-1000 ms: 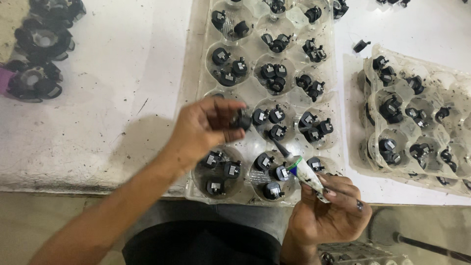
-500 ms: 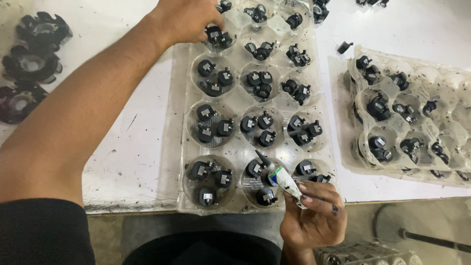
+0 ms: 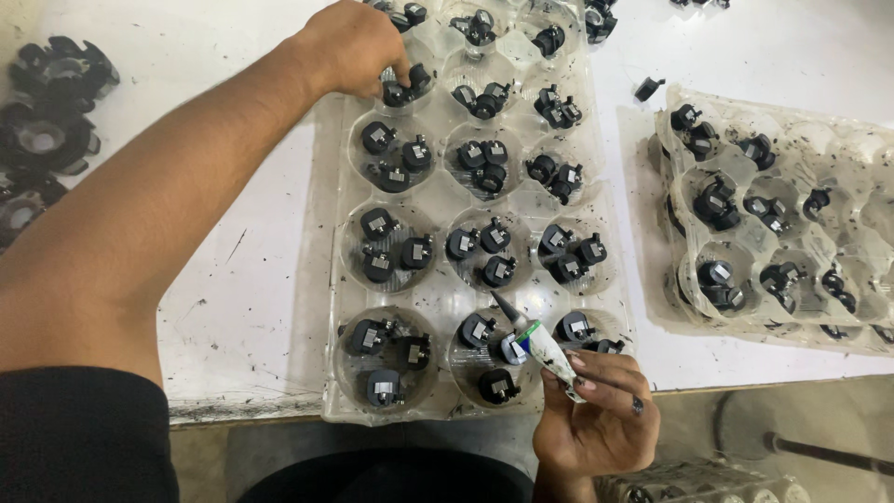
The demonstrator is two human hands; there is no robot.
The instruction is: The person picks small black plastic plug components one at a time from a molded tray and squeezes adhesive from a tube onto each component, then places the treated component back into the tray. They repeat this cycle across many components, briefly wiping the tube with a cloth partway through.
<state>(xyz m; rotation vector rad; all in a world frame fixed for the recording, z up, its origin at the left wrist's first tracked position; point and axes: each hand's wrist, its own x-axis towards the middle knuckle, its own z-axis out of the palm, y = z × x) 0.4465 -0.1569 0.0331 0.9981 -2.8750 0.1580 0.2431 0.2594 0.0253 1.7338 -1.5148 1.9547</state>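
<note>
We're mid-pick: left hand [image 3: 358,47] pinching a black part [image 3: 399,90] from top tray [image 3: 326,307] cell, right hand [image 3: 596,419] fingers clamped on glue tube [image 3: 545,349] (nozzle up), so next needs part brought to nozzle.

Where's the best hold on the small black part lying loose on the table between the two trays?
Pinch the loose black part across its narrow sides from straight above. It lies alone on the white table, clear of both the clear tray and the neighbouring tray, so fingers fit either side.

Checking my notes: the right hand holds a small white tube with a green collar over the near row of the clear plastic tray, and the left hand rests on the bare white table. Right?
Not quite. The head view shows the left hand reaching into a far cup of the clear plastic tray, fingers on small black parts. The right hand does hold the small white tube with a green collar.
</note>
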